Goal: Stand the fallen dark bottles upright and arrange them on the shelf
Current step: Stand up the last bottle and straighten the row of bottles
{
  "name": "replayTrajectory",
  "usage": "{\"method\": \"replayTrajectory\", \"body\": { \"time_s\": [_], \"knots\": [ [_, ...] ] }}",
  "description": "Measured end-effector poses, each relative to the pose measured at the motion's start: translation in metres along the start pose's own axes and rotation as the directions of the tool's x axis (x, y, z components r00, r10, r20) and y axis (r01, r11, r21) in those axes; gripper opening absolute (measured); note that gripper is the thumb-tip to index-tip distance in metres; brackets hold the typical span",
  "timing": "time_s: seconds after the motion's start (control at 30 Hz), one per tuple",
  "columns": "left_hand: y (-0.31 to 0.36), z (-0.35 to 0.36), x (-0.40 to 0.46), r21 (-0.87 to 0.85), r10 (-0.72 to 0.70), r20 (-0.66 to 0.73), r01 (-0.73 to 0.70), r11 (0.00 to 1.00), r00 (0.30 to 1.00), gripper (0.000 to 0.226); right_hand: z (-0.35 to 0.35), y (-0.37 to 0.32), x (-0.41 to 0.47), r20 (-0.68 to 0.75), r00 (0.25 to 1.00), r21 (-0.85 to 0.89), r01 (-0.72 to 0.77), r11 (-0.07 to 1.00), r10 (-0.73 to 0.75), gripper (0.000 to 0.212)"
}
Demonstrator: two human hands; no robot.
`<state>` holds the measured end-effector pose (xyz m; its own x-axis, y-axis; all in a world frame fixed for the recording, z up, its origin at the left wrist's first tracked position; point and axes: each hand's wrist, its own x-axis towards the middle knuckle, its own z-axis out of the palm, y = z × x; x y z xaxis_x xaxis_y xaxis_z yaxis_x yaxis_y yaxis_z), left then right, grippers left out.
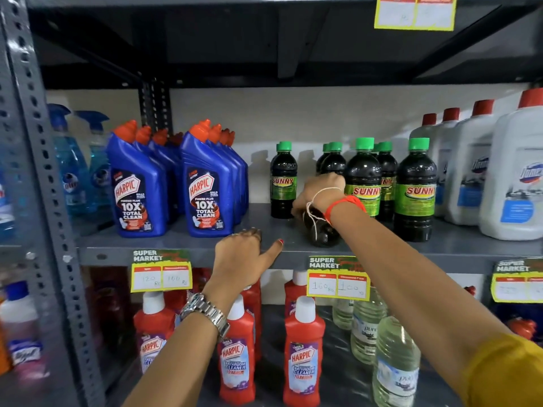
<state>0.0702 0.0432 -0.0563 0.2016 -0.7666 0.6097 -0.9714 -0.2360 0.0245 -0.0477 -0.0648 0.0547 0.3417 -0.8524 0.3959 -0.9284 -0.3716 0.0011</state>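
Observation:
Several dark bottles with green caps and green "SUNNY" labels stand upright on the grey shelf [182,245]: one at the left [283,180], two in front at the right [363,177] [415,189], others behind. One dark bottle [318,230] lies on its side on the shelf, its bottom towards me. My right hand [318,192] reaches over it and grips its far end, which the hand hides. My left hand [245,257] rests on the shelf's front edge, fingers on the shelf and thumb stretched right, holding nothing.
Blue Harpic bottles [205,186] stand to the left, white jugs with red caps [517,171] to the right. Blue spray bottles [70,165] are at the far left by the metal upright. Red Harpic bottles [302,353] and clear bottles fill the shelf below. Price tags [338,279] hang off the edge.

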Motion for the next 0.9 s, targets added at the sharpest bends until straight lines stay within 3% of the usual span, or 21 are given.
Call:
{"method": "replayTrajectory", "body": {
  "time_s": [0.07,0.13,0.23,0.33,0.5,0.8,0.9],
  "knots": [
    [-0.001,0.001,0.0,0.001,0.007,-0.012,-0.007,1.0,1.0,0.078,-0.012,0.004,-0.005,-0.068,0.995,0.087,-0.066,0.994,0.072,0.064],
    [-0.001,0.002,0.0,-0.002,0.01,-0.017,-0.01,1.0,1.0,0.08,-0.022,0.006,-0.007,-0.182,0.979,0.28,-0.037,0.959,0.091,0.073],
    [-0.001,0.003,0.0,-0.013,0.014,-0.023,-0.014,1.0,1.0,0.08,-0.027,0.009,-0.007,-0.397,0.913,0.531,0.149,0.834,0.09,0.078],
    [-0.001,0.001,0.0,-0.031,0.018,-0.011,-0.018,0.999,1.0,0.082,-0.027,0.004,-0.016,-0.523,0.846,0.626,0.296,0.721,0.107,0.075],
    [0.0,-0.001,0.001,-0.045,-0.003,0.056,0.006,0.999,0.998,0.075,-0.001,-0.006,-0.025,-0.513,0.85,0.725,0.353,0.591,0.122,0.076],
    [0.001,0.003,0.001,-0.028,-0.031,-0.002,0.03,0.999,1.0,0.072,0.038,-0.007,-0.031,-0.448,0.891,0.777,0.345,0.527,0.077,0.083],
    [0.001,0.003,0.001,-0.017,-0.027,0.006,0.027,0.999,1.0,0.076,0.04,-0.008,-0.032,-0.433,0.895,0.77,0.303,0.562,0.111,0.1]
  ]
}}
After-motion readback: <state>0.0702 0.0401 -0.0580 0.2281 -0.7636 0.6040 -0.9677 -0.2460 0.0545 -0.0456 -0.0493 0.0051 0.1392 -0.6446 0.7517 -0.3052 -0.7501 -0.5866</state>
